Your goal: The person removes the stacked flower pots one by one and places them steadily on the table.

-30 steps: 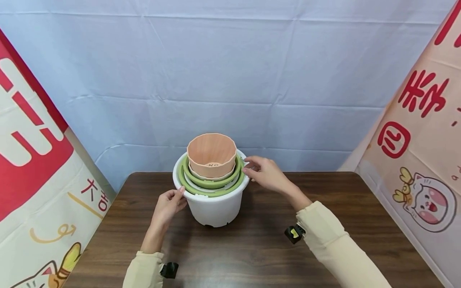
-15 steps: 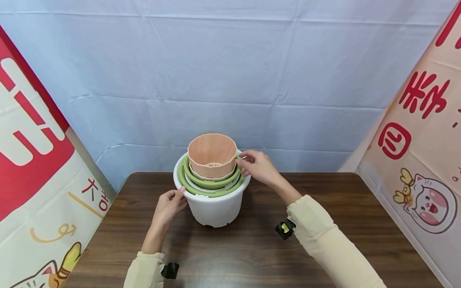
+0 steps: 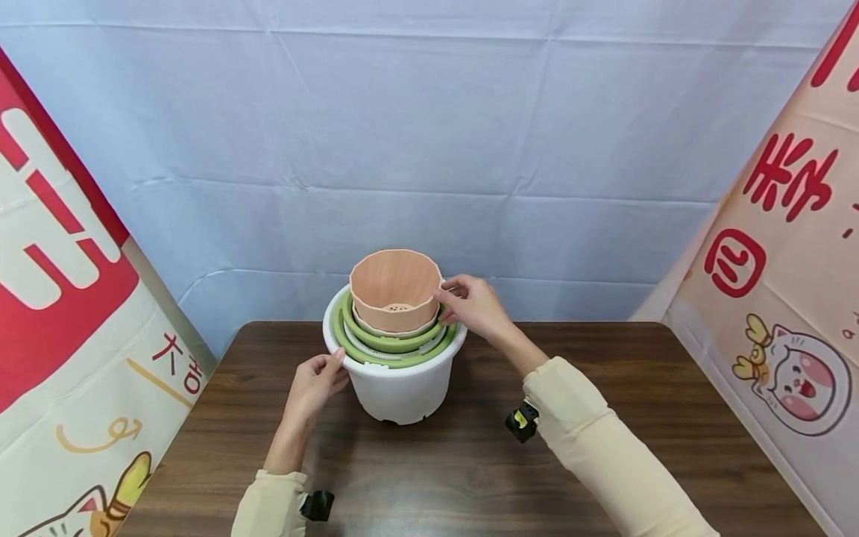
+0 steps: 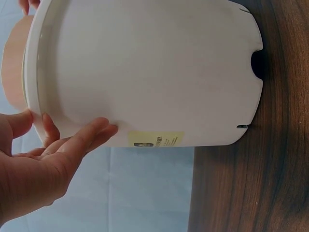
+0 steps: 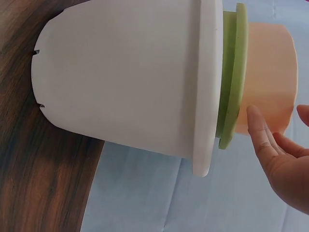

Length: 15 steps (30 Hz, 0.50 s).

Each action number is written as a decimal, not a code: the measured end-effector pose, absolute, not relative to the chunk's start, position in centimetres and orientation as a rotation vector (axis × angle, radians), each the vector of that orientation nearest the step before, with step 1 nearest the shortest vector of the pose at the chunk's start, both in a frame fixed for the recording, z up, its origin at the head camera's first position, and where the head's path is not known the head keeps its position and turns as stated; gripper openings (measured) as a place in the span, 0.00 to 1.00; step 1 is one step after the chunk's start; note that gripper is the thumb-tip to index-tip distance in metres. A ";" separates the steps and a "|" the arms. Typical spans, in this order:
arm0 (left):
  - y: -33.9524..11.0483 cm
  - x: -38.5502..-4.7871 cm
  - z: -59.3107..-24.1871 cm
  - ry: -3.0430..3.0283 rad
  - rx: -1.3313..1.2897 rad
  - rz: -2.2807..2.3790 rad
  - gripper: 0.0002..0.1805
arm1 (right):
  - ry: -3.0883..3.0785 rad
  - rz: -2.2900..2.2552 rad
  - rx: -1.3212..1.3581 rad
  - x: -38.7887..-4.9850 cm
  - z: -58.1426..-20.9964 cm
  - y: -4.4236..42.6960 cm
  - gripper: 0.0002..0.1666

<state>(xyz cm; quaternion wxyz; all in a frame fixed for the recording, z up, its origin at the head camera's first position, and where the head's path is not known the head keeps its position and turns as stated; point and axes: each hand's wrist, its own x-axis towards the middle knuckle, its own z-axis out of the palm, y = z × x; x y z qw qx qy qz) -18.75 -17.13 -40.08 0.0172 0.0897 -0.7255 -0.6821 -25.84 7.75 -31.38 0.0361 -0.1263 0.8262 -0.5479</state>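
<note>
A peach flower pot (image 3: 396, 280) with drainage holes in its base sits on top of a nested stack. Below it are a pale scalloped rim and green-rimmed pots (image 3: 396, 344), all inside a large white flower pot (image 3: 401, 391). My left hand (image 3: 314, 384) pinches the white pot's rim at the front left, thumb on top and fingers under the edge. At the right side of the peach pot is my right hand (image 3: 478, 307). One of its fingertips (image 5: 255, 116) touches that pot's outer wall, while the thumb lies close to the rim.
The stack stands towards the back of a dark wooden table (image 3: 429, 477). Behind it hangs a pale blue cloth (image 3: 403, 134). Printed cloths flank the table, a red-and-white one (image 3: 60, 246) on the left and a pinkish one (image 3: 785, 268) on the right.
My right hand has moved left and slightly up, from beside the white pot's rim to the peach pot's side. The left hand has stayed on the white rim.
</note>
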 end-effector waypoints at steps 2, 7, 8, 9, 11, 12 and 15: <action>-17.1 -18.8 -40.1 -2.242 0.277 -2.125 0.20 | 2.560 -1.665 -0.389 -25.9 -31.3 7.6 0.19; -17.2 -18.7 -40.2 -2.240 0.270 -2.129 0.20 | 2.591 -1.653 -0.365 -26.0 -31.0 7.3 0.17; -17.2 -18.7 -40.1 -2.242 0.271 -2.129 0.20 | 2.592 -1.655 -0.358 -26.0 -30.9 7.2 0.17; -17.2 -18.7 -40.2 -2.241 0.271 -2.132 0.20 | 2.594 -1.655 -0.350 -26.0 -30.9 7.2 0.17; -17.2 -18.7 -40.2 -2.236 0.270 -2.138 0.20 | 2.591 -1.662 -0.331 -26.1 -30.9 7.1 0.17; -17.2 -18.7 -40.2 -2.235 0.274 -2.140 0.20 | 2.590 -1.662 -0.324 -26.1 -30.9 7.0 0.17; -17.2 -18.8 -40.2 -2.221 0.280 -2.158 0.21 | 2.586 -1.671 -0.295 -26.3 -30.9 7.0 0.17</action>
